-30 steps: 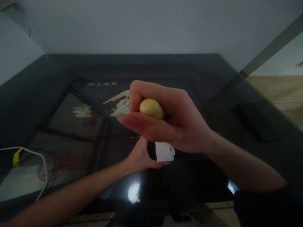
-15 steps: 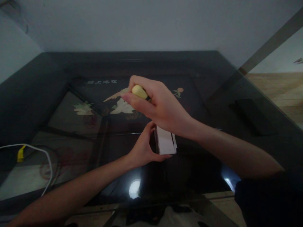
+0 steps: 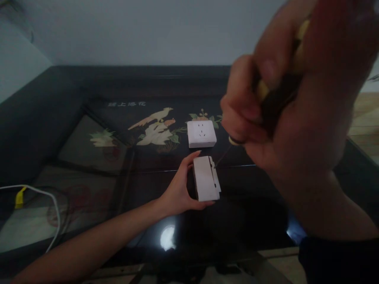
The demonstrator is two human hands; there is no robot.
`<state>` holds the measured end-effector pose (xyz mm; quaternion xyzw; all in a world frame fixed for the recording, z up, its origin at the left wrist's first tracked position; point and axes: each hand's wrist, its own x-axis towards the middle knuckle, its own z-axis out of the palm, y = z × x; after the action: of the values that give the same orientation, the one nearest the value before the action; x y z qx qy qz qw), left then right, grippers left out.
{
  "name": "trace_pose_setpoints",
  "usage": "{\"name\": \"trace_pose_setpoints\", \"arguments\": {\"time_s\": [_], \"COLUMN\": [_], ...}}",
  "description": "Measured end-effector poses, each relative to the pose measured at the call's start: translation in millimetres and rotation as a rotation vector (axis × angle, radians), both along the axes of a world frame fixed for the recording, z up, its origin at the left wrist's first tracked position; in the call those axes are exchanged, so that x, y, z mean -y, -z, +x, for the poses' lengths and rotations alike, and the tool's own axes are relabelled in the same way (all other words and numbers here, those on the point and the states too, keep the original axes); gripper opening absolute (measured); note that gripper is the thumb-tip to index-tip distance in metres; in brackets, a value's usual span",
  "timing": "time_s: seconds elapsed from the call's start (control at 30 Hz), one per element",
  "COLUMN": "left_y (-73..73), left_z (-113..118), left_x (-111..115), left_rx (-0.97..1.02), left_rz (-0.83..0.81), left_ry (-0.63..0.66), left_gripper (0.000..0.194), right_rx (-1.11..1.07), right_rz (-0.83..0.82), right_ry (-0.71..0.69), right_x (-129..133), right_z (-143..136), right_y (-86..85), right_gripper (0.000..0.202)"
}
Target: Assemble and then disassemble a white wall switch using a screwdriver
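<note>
My left hand grips a white box by its two ends, its slotted edge facing right. My right hand is raised close to the camera, large and partly blurred, its fingers wrapped round the yellow and black handle of a screwdriver. The thin shaft slants down left, and its tip meets the box's right edge near the upper slot. Just behind the box, a white wall socket lies face up on the table.
The dark glossy table bears a printed bird-and-flower picture. A white cable with a yellow tag lies at the far left. A pale wall stands behind the table.
My right hand has moved right and up toward the camera, uncovering the socket and showing the shaft at the box's right edge. My left hand still holds the box, slightly lower in view.
</note>
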<state>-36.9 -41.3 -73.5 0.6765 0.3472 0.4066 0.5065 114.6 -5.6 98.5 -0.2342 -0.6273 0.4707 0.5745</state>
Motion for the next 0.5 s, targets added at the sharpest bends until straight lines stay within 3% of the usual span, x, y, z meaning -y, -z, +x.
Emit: {"name": "trace_pose_setpoints", "arguments": {"time_s": [0.1, 0.23, 0.5], "left_y": [1.9, -1.1, -4.0], "left_z": [-2.5, -3.4, -0.2], "left_x": [0.8, 1.2, 0.7], "left_rx": [-0.024, -0.030, -0.046], "left_rz": [0.041, 0.063, 0.074], "left_ry": [0.014, 0.062, 0.007], "left_gripper": [0.110, 0.105, 0.108], "right_rx": [-0.081, -0.092, -0.131], "right_rz": [-0.133, -0.286, -0.211], "right_ry": [0.105, 0.094, 0.046], "right_x": [7.5, 16.4, 16.5], "right_z": [5.9, 6.4, 8.9], "right_y": [12.1, 19.1, 25.4], "right_gripper": [0.050, 0.050, 0.039]}}
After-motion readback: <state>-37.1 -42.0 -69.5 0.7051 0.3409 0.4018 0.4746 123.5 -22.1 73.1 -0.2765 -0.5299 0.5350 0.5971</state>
